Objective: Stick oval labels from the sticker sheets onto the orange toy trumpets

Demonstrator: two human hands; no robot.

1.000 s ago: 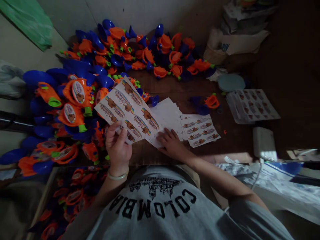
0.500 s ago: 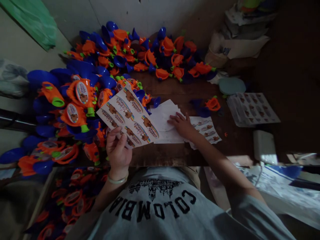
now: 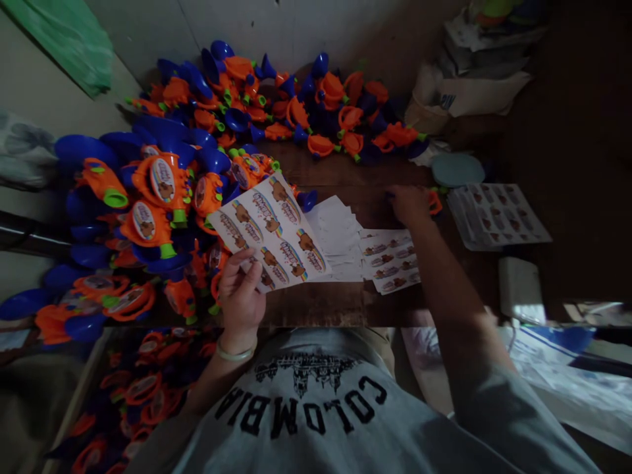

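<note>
My left hand pinches the lower left edge of a sticker sheet printed with several bear-and-rainbow labels, held tilted above the table. The sheet overlaps a spread pile of white paper. My right hand is over an orange and blue toy, covering most of it; its fingertips are blurred and partly hidden, so its grip is unclear. Below my right forearm lie more printed sheets, partly covered by it.
Orange and blue horn-shaped toys are heaped at the left, with more along the wall. To the right are a stack of sticker sheets, a pale round lid and a white box.
My right hand has left the white paper and moved right and away from me to the toy. My left hand and its sheet have shifted slightly right.
</note>
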